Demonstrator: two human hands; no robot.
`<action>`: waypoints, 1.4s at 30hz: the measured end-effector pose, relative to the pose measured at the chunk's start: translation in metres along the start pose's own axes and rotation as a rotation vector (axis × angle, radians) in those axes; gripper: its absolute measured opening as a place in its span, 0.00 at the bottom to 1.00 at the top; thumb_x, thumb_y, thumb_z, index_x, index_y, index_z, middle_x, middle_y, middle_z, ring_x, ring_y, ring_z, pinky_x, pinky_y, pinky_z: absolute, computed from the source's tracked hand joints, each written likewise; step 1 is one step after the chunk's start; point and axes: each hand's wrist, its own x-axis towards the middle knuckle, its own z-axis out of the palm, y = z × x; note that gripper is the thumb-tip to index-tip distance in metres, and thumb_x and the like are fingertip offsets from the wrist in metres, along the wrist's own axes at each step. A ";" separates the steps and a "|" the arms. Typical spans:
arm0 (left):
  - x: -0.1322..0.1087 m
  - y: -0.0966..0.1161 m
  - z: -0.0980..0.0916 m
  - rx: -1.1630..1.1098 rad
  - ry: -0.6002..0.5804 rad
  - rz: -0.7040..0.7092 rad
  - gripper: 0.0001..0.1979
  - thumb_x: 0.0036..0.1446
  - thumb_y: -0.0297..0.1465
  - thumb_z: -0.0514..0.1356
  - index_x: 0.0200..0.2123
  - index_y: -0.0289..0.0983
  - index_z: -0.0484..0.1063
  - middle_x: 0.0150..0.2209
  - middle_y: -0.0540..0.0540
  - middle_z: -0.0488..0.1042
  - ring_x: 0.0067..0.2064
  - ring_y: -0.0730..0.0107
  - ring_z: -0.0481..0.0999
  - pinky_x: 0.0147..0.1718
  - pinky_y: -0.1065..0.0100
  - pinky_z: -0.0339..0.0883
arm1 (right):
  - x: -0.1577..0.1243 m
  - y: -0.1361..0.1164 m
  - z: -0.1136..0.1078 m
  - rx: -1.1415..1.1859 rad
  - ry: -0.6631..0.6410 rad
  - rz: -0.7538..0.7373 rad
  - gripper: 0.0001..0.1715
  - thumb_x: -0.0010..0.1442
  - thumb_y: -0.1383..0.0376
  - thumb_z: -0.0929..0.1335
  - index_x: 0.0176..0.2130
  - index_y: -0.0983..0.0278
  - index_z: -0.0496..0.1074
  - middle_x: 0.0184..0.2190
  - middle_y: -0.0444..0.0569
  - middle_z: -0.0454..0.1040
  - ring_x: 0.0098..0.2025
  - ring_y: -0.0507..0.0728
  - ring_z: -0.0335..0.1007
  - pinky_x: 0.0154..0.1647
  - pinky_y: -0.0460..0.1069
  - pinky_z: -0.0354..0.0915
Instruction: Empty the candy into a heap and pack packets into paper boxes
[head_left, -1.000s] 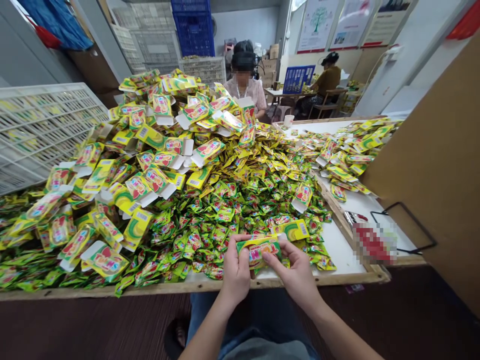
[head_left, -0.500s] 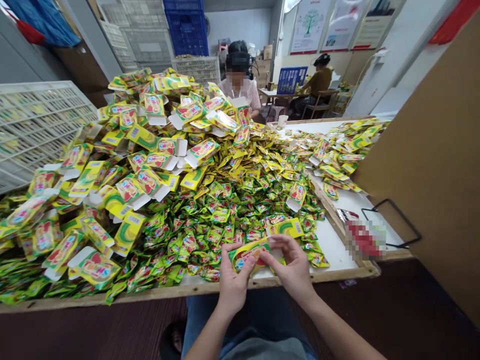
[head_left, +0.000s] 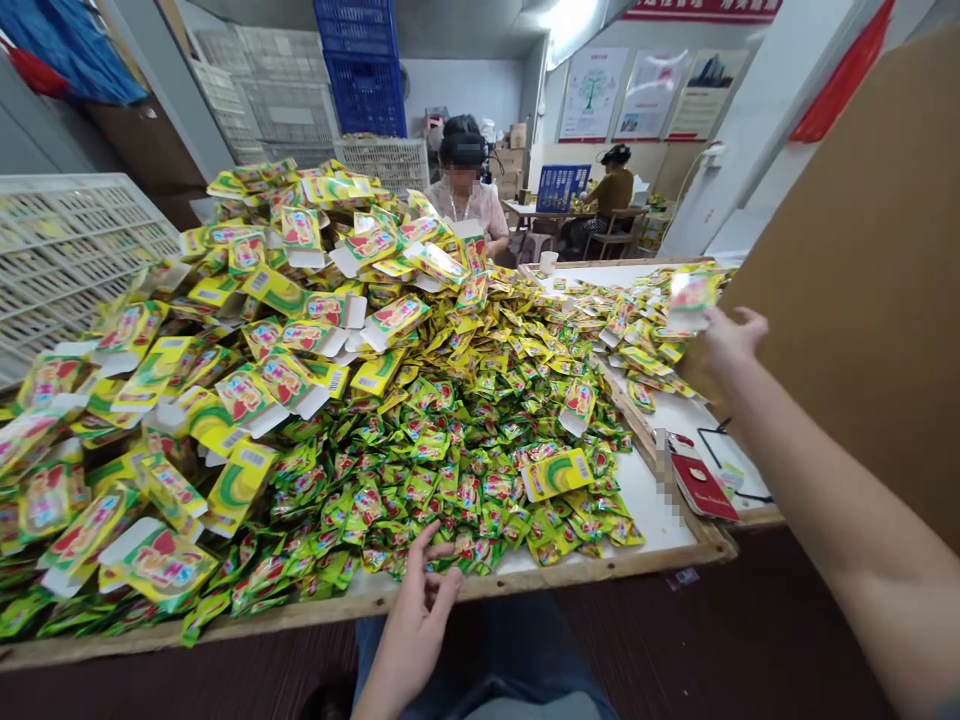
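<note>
Fingers right: right hand pinches a small box over the far right pile.
Fingers left: left hand spread loose, holding nothing, at the worktop edge.
Box look: yellow-green, red print.
Writing: too blurred to read.

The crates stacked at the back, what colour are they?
Blue crates, clearest in the head view.

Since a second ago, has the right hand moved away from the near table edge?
Yes. The right hand has gone from the near wooden edge out to the far right, holding a small box over the pile of boxes there.
</note>
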 end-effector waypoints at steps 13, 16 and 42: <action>-0.015 0.017 0.002 0.225 -0.083 0.138 0.21 0.57 0.39 0.55 0.53 0.42 0.65 0.51 0.41 0.70 0.38 0.65 0.73 0.47 0.59 0.66 | -0.093 -0.025 0.187 -0.280 -0.633 -0.494 0.29 0.50 0.77 0.64 0.53 0.71 0.67 0.54 0.61 0.69 0.59 0.63 0.60 0.60 0.55 0.54; -0.016 0.018 -0.006 0.241 -0.058 0.159 0.18 0.58 0.38 0.54 0.51 0.43 0.67 0.48 0.42 0.71 0.39 0.65 0.73 0.45 0.61 0.67 | -0.094 -0.029 0.199 -0.331 -0.656 -0.484 0.35 0.48 0.77 0.64 0.57 0.78 0.60 0.53 0.70 0.67 0.63 0.70 0.52 0.61 0.61 0.49; 0.063 0.068 0.015 -0.088 0.335 0.353 0.14 0.55 0.42 0.54 0.27 0.39 0.57 0.21 0.57 0.53 0.22 0.77 0.55 0.21 0.74 0.51 | -0.254 -0.021 0.107 0.810 -0.885 0.433 0.24 0.42 0.48 0.72 0.30 0.63 0.68 0.28 0.45 0.76 0.30 0.54 0.73 0.30 0.50 0.72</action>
